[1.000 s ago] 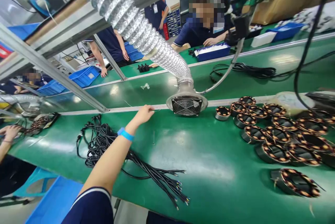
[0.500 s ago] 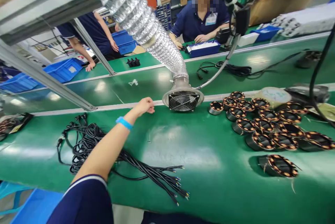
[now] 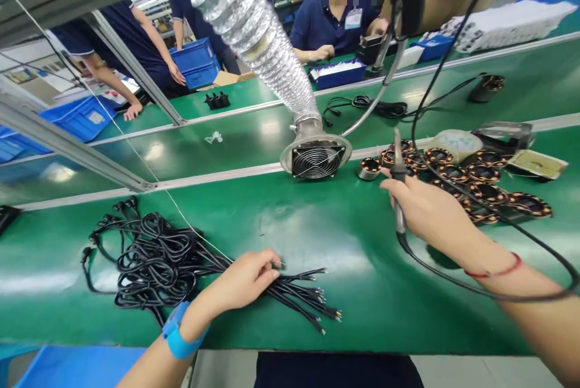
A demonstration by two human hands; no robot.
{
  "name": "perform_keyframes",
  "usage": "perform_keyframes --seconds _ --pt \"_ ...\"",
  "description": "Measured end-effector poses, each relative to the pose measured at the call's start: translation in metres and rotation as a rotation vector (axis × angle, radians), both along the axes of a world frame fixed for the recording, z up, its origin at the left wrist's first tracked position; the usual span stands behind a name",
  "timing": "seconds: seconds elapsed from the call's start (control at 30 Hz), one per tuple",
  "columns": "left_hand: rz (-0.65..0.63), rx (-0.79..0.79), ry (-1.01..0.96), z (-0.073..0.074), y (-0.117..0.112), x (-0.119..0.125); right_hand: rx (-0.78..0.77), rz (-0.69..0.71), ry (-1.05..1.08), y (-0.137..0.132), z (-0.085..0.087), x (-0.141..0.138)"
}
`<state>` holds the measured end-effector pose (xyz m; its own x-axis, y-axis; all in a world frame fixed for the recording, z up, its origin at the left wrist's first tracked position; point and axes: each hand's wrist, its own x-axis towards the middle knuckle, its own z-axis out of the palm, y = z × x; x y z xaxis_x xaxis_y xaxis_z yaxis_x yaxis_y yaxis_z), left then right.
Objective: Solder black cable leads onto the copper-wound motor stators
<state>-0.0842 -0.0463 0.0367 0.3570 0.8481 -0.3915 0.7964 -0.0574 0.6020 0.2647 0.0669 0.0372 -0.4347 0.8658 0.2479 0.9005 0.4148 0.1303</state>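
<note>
- The left forearm, banded at the wrist with a blue wristband (image 3: 179, 336), is brought in from 7 o'clock; the left hand (image 3: 249, 276) is held palm down, aimed toward 2 o'clock.
- The right forearm, ringed by a red cord (image 3: 496, 268), is brought in from 4 o'clock; the right hand (image 3: 426, 206) is aimed toward 10 o'clock.
- The left hand's fingers are curled, and a thin wire (image 3: 174, 201) is pinched at the thumb; whether the cables beneath are touched cannot be told.
- The right hand is closed around a soldering iron (image 3: 399, 169), whose tip is pointed at 12 o'clock.
- The black cables (image 3: 156, 261) are laid on the desk (image 3: 362, 315), their coils bunched at 9 o'clock from the left hand, their stripped ends fanned out at 4 o'clock.
- The fan (image 3: 318, 161) is placed at 1 o'clock from the left hand.
- Copper-wound rings (image 3: 483, 182) are clustered at 2 o'clock from the right hand, partly hidden by it.
</note>
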Motion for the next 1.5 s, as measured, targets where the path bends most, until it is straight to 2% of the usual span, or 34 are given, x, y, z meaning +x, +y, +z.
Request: perform_keyframes --seconds 0.1,0.2,0.3,0.47,0.53,0.67,0.73,0.8,0.87,0.97,1.03,1.23,1.33,1.4,1.5 --pt "-0.023 0.036 0.216 0.014 -0.017 -0.017 -0.091 -0.057 -0.091 0.020 0.002 -0.038" --pt "-0.042 0.070 0.404 0.018 -0.033 -0.032 -0.161 -0.125 -0.119 0.033 -0.002 -0.055" --pt "-0.109 0.158 0.489 0.012 -0.041 -0.034 -0.204 -0.187 -0.111 0.040 -0.007 -0.063" --pt "-0.376 0.264 0.505 -0.002 -0.033 -0.014 -0.245 -0.313 0.025 0.030 -0.015 -0.070" --pt "-0.470 0.316 0.459 -0.008 -0.027 -0.005 -0.249 -0.258 0.152 0.019 -0.024 -0.066" --pt "-0.562 0.413 0.426 -0.021 -0.017 0.008 -0.170 0.073 0.401 -0.010 -0.048 -0.051" --pt "-0.590 0.442 0.422 -0.025 -0.012 0.010 -0.140 0.197 0.475 -0.023 -0.053 -0.045" --pt "-0.589 0.433 0.425 -0.028 -0.006 0.011 -0.132 0.200 0.538 -0.033 -0.053 -0.043" --pt "-0.565 0.398 0.448 -0.028 0.001 0.013 -0.157 0.107 0.612 -0.039 -0.049 -0.046" --pt "-0.536 0.361 0.496 -0.026 0.009 0.019 -0.295 0.010 0.661 -0.040 -0.044 -0.055" --pt "-0.529 0.354 0.506 -0.026 0.011 0.027 -0.354 0.041 0.636 -0.037 -0.045 -0.062" --pt "-0.569 0.363 0.438 -0.032 0.014 0.056 -0.265 0.230 0.649 -0.031 -0.060 -0.067" --pt "-0.552 0.303 0.391 -0.027 0.020 0.057 -0.241 0.301 0.689 -0.033 -0.065 -0.064" --pt "-0.485 0.232 0.305 -0.019 0.029 0.051 -0.243 0.337 0.714 -0.035 -0.068 -0.063" --pt "-0.206 0.169 0.113 -0.007 0.051 0.044 -0.270 0.351 0.751 -0.036 -0.071 -0.062"
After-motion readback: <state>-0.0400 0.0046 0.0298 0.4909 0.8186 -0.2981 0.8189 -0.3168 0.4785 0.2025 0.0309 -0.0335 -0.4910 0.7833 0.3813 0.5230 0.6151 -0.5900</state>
